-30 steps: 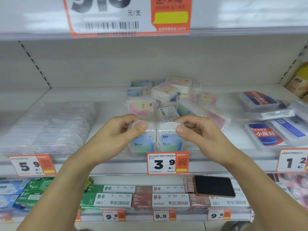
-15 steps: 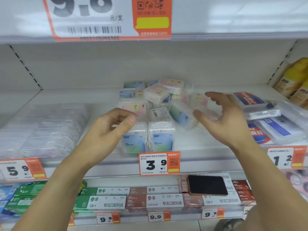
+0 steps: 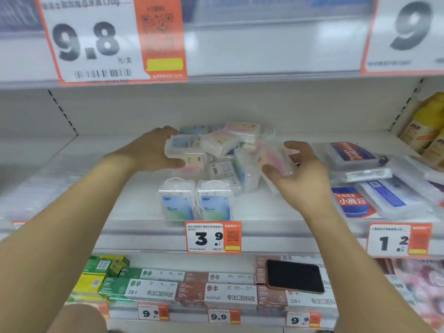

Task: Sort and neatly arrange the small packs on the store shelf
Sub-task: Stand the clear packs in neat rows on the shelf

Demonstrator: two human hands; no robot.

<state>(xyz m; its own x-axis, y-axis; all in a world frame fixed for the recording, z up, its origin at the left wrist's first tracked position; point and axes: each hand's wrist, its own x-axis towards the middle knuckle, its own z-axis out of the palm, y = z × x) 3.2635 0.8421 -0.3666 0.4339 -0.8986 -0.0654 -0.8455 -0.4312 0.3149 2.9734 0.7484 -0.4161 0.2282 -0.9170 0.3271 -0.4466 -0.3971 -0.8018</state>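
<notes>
Two clear packs with blue-green labels [image 3: 195, 200] stand upright side by side at the front of the white shelf [image 3: 264, 212]. Behind them lies a loose heap of the same small packs [image 3: 223, 140], some pink, some blue. My left hand [image 3: 151, 152] reaches into the heap's left side and grips a clear pack with a blue label [image 3: 179, 146]. My right hand [image 3: 300, 171] holds a pink-labelled pack [image 3: 276, 159] at the heap's right side, thumb under it and fingers over its top.
Flat clear cases with red and blue labels [image 3: 365, 179] pile up on the right. Yellow bottles [image 3: 427, 126] stand far right. Blurred clear packs fill the left of the shelf [image 3: 36, 188]. A black phone [image 3: 294, 276] lies on boxes on the lower shelf. Price tag 3.9 [image 3: 212, 237] hangs in front.
Both hands have left the two upright front packs and moved back into the heap. The left now grips a blue pack and the right a pink one. The view came closer.
</notes>
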